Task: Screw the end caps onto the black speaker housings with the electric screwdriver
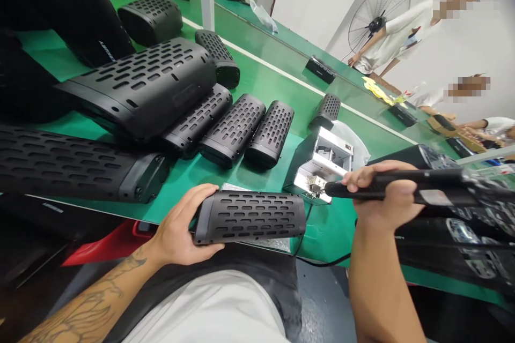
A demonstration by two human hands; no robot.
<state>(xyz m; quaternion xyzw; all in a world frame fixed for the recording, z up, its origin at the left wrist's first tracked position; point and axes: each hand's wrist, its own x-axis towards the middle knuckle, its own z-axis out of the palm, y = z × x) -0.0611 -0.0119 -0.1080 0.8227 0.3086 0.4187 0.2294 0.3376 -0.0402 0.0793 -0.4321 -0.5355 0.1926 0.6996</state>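
At the near edge of the bench, my left hand (187, 230) grips one end of a black slotted housing (257, 215), its slotted face turned up. Under the housing lies a sheet that looks like bubble wrap (273, 243). My right hand (388, 193) is wrapped around a black electric screwdriver (426, 179) held nearly level. The driver's tip points left and meets the front outlet of a silver screw feeder (317, 166). Whether a screw is on the tip is too small to tell.
Several similar slotted housings (235, 128) stand on the green bench (225, 177) at the left and behind. Larger black housings (462, 230) crowd the right side. A black cable (322, 263) hangs by the feeder. Co-workers (406, 35) and a fan (378, 21) are across the line.
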